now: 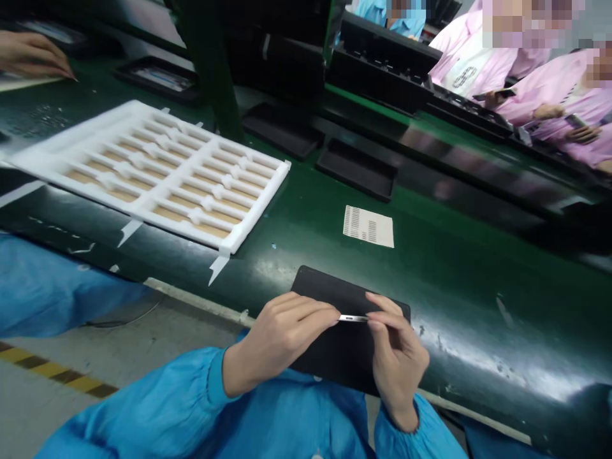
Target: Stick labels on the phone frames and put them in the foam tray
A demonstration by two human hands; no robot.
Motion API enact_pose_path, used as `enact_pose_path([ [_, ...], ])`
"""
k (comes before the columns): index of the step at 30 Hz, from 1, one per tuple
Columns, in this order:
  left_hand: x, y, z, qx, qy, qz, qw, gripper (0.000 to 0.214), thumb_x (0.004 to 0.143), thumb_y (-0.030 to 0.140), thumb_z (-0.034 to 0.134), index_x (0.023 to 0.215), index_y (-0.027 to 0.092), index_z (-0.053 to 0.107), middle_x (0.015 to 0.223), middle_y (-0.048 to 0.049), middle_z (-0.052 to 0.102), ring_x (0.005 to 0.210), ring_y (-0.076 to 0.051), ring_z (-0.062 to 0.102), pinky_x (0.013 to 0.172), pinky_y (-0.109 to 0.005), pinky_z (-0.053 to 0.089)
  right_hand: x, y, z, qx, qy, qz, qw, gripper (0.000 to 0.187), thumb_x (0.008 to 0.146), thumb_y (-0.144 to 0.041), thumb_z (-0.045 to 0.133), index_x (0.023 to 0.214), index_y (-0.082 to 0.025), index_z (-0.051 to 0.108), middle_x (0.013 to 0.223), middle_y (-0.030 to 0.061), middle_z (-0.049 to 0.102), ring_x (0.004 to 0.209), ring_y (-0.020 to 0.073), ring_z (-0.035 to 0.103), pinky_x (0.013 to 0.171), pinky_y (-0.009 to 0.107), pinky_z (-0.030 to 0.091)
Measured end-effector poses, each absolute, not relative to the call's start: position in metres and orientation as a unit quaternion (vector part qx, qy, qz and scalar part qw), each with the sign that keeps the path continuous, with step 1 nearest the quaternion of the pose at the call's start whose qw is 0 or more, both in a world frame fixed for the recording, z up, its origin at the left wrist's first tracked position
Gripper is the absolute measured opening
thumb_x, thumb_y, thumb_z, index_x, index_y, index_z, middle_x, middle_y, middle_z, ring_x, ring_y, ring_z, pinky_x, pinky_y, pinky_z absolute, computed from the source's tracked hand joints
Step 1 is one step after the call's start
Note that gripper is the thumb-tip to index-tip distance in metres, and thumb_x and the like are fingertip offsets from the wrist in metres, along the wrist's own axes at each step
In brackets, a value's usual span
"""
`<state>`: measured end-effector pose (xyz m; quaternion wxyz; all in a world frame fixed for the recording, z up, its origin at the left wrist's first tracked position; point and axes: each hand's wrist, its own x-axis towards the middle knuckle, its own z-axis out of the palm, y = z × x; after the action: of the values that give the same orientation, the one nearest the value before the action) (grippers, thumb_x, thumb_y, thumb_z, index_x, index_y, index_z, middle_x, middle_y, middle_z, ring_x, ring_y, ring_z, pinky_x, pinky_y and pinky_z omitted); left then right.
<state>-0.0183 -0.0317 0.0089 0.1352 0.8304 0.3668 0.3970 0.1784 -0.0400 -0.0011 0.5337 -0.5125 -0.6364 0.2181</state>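
Between both hands, above a black mat (342, 357), is a small thin silvery part (352, 318) with a dark slot in its edge; its exact kind I cannot make out. My left hand (282, 335) pinches its left end between thumb and fingers. On the other end, my right hand (399, 350) grips with thumb and index finger, another finger lifted a little. The fingers hide both ends of the part. Beyond the mat lies a whitish sheet (368, 226) with rows of small dark marks.
To the left, a white foam tray (258, 220) with slotted compartments is taped down on the green bench (478, 268). Black trays (356, 169) stand farther back. A co-worker's hand (36, 56) is at the far left; people in pink (549, 89) sit across.
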Motion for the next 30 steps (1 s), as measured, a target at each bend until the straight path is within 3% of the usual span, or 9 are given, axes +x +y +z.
enact_pose_path([
  [5,-0.02,-0.031,0.006,0.829,0.359,0.406,0.141,0.015,0.096,0.008,0.052,0.107,0.014,0.061,0.103,-0.0033,0.074,0.089,-0.015,0.07,0.072,-0.027,0.049,0.183,-0.042,0.02,-0.499,-0.576,0.222,0.608,0.01,0.095,-0.011,0.052,0.092,-0.018,0.057,0.082,-0.0015,0.072,0.075,0.0131,0.071,0.094,0.043,0.056],
  [12,-0.019,-0.028,0.006,0.827,0.361,0.41,0.131,0.016,0.096,0.007,0.052,0.105,0.014,0.062,0.099,-0.0027,0.074,0.086,-0.014,0.07,0.07,-0.027,0.048,0.191,-0.042,0.033,-0.498,-0.597,0.264,0.572,0.008,0.091,-0.012,0.06,0.095,-0.018,0.063,0.068,-0.0056,0.064,0.061,0.0087,0.064,0.094,0.042,0.058],
  [21,-0.018,-0.029,0.007,0.827,0.371,0.406,0.122,0.016,0.095,0.007,0.052,0.104,0.015,0.063,0.096,-0.0018,0.074,0.084,-0.014,0.071,0.072,-0.026,0.049,0.196,-0.041,0.029,-0.441,-0.687,0.203,0.541,0.025,0.079,0.0,0.069,0.092,-0.022,0.072,0.079,-0.0018,0.073,0.071,0.0151,0.069,0.101,0.058,0.052],
  [26,-0.017,-0.028,0.007,0.828,0.373,0.401,0.119,0.017,0.095,0.007,0.052,0.104,0.016,0.063,0.096,-0.0015,0.075,0.084,-0.014,0.071,0.07,-0.026,0.049,0.195,-0.039,0.031,-0.437,-0.699,0.196,0.531,0.025,0.081,-0.001,0.067,0.089,-0.024,0.073,0.077,-0.001,0.071,0.068,0.0145,0.066,0.093,0.055,0.058],
  [30,-0.016,-0.028,0.008,0.828,0.371,0.405,0.117,0.016,0.095,0.007,0.052,0.104,0.015,0.063,0.096,-0.0019,0.075,0.084,-0.014,0.071,0.071,-0.026,0.049,0.195,-0.038,0.03,-0.413,-0.734,0.179,0.508,0.032,0.083,0.0,0.063,0.1,-0.026,0.074,0.086,0.0007,0.074,0.076,0.0174,0.069,0.093,0.055,0.058],
])
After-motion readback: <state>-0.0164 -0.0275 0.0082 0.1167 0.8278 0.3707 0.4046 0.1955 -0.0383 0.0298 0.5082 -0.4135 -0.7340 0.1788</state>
